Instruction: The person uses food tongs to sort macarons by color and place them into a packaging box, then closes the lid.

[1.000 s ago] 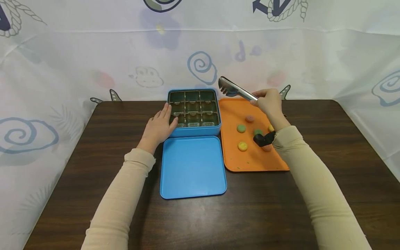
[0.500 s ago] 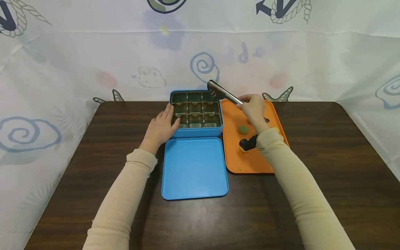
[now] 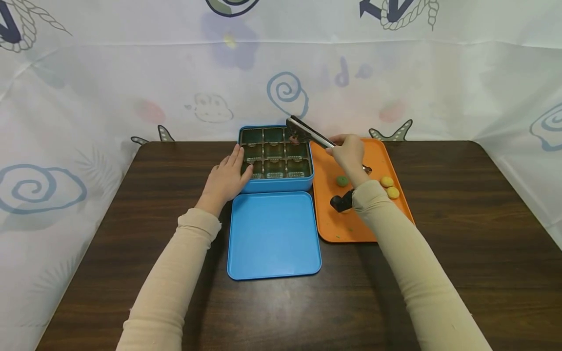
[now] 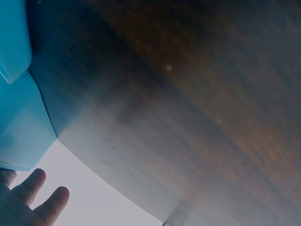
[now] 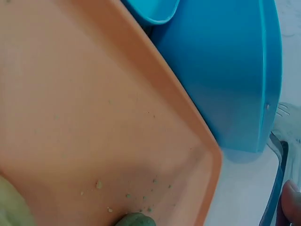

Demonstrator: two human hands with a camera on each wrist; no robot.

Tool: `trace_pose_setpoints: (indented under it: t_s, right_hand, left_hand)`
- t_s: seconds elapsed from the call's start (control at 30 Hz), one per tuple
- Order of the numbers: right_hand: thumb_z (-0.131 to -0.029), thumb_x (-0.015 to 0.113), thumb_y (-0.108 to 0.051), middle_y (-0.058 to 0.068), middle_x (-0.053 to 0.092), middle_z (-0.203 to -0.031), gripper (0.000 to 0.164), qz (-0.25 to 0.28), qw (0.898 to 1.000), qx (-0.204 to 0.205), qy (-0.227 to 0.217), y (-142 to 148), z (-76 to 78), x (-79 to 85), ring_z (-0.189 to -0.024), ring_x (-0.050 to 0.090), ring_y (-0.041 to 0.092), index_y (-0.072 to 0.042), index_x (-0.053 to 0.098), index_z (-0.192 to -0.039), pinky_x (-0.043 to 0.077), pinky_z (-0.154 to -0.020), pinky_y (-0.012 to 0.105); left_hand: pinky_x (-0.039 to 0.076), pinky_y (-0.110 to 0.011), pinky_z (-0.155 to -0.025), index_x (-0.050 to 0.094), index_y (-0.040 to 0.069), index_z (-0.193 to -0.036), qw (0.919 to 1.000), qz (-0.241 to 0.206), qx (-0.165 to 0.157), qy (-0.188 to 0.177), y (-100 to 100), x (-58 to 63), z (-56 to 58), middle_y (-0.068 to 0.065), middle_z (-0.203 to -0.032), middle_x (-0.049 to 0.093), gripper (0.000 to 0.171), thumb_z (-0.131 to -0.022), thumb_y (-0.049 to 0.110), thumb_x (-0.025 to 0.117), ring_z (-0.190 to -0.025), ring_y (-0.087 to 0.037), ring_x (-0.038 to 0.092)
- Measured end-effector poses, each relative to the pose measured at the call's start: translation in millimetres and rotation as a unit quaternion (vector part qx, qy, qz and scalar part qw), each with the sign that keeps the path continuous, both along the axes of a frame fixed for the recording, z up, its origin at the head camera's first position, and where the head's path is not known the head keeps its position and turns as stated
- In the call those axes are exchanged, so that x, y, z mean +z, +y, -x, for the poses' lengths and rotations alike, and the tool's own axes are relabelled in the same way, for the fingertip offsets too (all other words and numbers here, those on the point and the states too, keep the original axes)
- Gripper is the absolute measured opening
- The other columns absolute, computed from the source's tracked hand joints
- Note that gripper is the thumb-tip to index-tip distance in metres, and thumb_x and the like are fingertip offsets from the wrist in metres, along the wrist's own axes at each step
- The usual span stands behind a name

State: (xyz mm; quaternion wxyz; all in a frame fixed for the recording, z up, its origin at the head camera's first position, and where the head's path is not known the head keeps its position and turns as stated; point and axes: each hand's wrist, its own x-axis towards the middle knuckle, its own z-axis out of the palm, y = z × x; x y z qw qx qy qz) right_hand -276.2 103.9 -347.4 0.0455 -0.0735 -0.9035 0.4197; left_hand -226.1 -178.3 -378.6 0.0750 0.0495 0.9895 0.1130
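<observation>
My left hand (image 3: 225,180) rests on the left rim of a blue box (image 3: 277,185), its fingers extended; some fingertips (image 4: 56,195) show in the left wrist view. A clear-walled insert (image 3: 274,150) divides the box into several compartments. With my right hand (image 3: 349,153) I grip metal tongs (image 3: 318,138), slanting over the box's back right corner. Between the tong ends is a small pinkish round piece (image 3: 294,140), like a macaron, at the back right compartments; whether it touches the insert I cannot tell. The tongs' shaft (image 5: 274,197) also shows in the right wrist view.
An orange tray (image 3: 327,226) lies right of the box, partly under my right arm. On it are a green round piece (image 3: 342,181), two yellow ones (image 3: 390,187) and crumbs (image 5: 150,209). A flat blue lid (image 3: 274,236) lies in front of the box.
My right hand has carried the tongs left and down from above the orange tray to the box's back right corner. The left hand stays on the box rim.
</observation>
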Motion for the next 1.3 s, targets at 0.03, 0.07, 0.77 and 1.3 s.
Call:
trace_pose_setpoints:
  t_s: [0.03, 0.07, 0.77, 1.3]
  right_hand:
    - [-0.086, 0.068, -0.012, 0.015, 0.068, -0.117, 0.033, 0.001, 1.0, 0.003, -0.002, 0, -0.1, 0.5, -0.104, 0.062, 0.031, -0.007, 0.067, -0.118, 0.05, -0.088, 0.039]
    - [-0.087, 0.068, -0.012, 0.015, 0.068, -0.117, 0.033, 0.0, 1.0, 0.005, -0.004, 0, -0.2, 1.0, -0.104, 0.062, 0.031, -0.007, 0.067, -0.119, 0.05, -0.089, 0.04]
    - [-0.097, 0.05, -0.013, 0.021, 0.035, -0.148, 0.052, -0.017, 0.973, 0.217, -0.077, 55, -13.6, 24.6, -0.13, 0.04, 0.038, -0.003, 0.035, -0.146, 0.039, -0.102, 0.05]
    - [-0.095, 0.049, -0.045, 0.018, 0.026, -0.155, 0.067, -0.07, 0.974, 0.202, -0.07, 109, -42.1, 28.4, -0.137, 0.03, 0.042, -0.015, 0.027, -0.151, 0.031, -0.106, 0.059]
  left_hand:
    - [0.019, -0.057, -0.115, -0.004, 0.013, -0.154, 1.0, 0.0, 0.0, 0.0, 0, 0.0, 0.3, -0.005, -0.162, -0.006, 0.068, -0.101, 0.049, 0.021, -0.146, -0.036, 0.015]
    - [0.019, -0.057, -0.115, -0.004, 0.013, -0.153, 1.0, 0.001, 0.0, 0.001, 0, 0.1, 0.3, -0.005, -0.162, -0.006, 0.068, -0.101, 0.049, 0.021, -0.146, -0.036, 0.015]
    - [0.016, -0.056, -0.116, -0.006, 0.014, -0.153, 1.0, -0.007, 0.001, -0.004, 0, 3.6, -1.8, -0.004, -0.161, -0.007, 0.068, -0.101, 0.049, 0.019, -0.147, -0.035, 0.013]
    - [0.018, -0.057, -0.115, -0.005, 0.012, -0.153, 1.0, -0.001, -0.002, -0.003, 0, 2.3, -0.9, -0.006, -0.161, -0.007, 0.068, -0.101, 0.049, 0.02, -0.147, -0.036, 0.014]
